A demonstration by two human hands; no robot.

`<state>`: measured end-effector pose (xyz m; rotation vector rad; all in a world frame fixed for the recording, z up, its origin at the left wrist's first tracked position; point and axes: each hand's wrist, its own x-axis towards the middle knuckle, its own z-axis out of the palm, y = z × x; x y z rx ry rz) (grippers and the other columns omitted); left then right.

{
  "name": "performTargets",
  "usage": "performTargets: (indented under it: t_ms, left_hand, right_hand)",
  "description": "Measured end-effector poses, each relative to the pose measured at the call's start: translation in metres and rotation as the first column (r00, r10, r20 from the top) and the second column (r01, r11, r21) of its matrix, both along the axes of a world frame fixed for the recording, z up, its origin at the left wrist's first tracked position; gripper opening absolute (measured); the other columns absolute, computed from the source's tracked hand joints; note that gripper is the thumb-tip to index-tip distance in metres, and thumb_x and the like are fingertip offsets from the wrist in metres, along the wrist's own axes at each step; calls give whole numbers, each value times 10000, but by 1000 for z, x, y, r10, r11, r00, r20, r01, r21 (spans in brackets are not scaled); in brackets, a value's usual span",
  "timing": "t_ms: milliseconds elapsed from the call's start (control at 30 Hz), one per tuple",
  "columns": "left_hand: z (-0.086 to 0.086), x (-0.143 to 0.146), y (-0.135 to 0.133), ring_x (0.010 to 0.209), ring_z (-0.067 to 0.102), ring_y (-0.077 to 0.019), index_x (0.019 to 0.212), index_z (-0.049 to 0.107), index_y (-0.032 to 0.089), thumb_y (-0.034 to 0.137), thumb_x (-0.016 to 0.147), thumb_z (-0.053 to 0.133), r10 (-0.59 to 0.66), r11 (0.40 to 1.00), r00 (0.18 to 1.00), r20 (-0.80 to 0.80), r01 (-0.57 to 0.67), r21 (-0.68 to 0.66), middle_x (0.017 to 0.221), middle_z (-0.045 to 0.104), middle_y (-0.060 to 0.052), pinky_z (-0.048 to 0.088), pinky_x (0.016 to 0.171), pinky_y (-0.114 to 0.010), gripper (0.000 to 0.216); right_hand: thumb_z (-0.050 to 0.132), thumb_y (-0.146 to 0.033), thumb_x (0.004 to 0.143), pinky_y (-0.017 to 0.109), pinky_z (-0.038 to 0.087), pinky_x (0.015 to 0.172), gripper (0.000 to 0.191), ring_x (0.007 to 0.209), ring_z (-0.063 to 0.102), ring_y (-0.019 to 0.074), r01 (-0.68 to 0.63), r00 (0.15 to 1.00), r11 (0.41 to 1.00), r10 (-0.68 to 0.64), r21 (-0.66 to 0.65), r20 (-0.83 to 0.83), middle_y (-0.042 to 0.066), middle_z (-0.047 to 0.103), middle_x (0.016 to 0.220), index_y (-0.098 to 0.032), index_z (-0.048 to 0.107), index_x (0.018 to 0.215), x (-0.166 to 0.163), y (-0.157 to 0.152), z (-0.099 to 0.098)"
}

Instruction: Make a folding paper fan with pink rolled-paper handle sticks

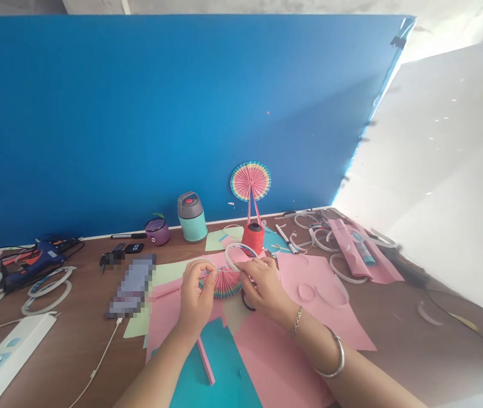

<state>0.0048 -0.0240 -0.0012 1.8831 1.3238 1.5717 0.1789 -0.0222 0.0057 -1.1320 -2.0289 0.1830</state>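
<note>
Pink pleated paper, fanned into a half-round with a blue-and-yellow-striped rim (227, 285), sat between the two hands, its curved edge toward 6 o'clock. At its 9 o'clock the left hand (199, 292) had thumb and fingers pinched on its end. At its 3 o'clock the right hand (262, 286) was closed on a white ring of tape (228, 258), which stood up toward 1 o'clock. Beyond the ring, also at 1 o'clock, stood a red cone-shaped spool of thread (253, 241); a round pink paper fan with a striped rim (250, 180) rose just past 12. A mint-green flask with a grey lid (193, 221) stood at 11 o'clock. Teal paper (224, 374) lay at 6, bearing a narrow pink folded strip (206, 362).
</note>
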Motion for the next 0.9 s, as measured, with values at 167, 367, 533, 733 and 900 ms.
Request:
performTargets:
  t_ms: [167, 367, 533, 733, 900]
  left_hand:
    - [0, 1, -1, 864, 542, -174, 833, 524, 207, 276, 903, 452, -10, 1000, 1000, 5, 10, -14, 853, 567, -30, 432, 810, -314, 123]
    - [-2, 2, -2, 783, 545, -157, 839, 505, 208, 284, 913, 422, 1, 1000, 1000, -2, -1, -28, 798, 560, -19, 450, 739, -281, 135]
    - [-2, 1, -1, 775, 551, -158, 845, 508, 209, 279, 906, 428, 27, 1000, 1000, -7, -27, -3, 794, 568, -21, 458, 722, -279, 123]
    - [-5, 3, -1, 809, 558, -163, 869, 497, 210, 259, 914, 412, 34, 999, 999, -18, -34, 29, 823, 566, -27, 462, 740, -287, 107]
    - [-9, 6, -4, 826, 545, -169, 866, 470, 220, 227, 918, 405, 43, 987, 999, -1, -43, 157, 830, 534, -31, 464, 758, -306, 84]
  right_hand:
    - [381, -134, 866, 353, 310, 751, 283, 673, 529, 172, 15, 1000, 1000, -15, 10, 4, 33, 624, 722, -178, 624, 1005, 0, 1, -1]
    - [416, -170, 865, 351, 312, 744, 249, 598, 510, 153, 46, 998, 998, -44, 49, -35, 11, 596, 623, -186, 660, 914, -2, 0, -2]
    - [397, -140, 854, 342, 310, 743, 276, 628, 507, 155, 17, 1000, 999, -16, 49, -14, 8, 601, 652, -202, 645, 959, -2, 0, -2]
    - [395, -138, 837, 343, 316, 734, 290, 597, 488, 146, 22, 999, 998, -19, 64, -39, 0, 580, 608, -201, 659, 941, -3, 1, -3]
    - [407, -196, 855, 335, 351, 706, 281, 572, 474, 137, 9, 987, 1000, -10, -5, -159, -8, 556, 568, -194, 687, 881, -6, -1, -3]
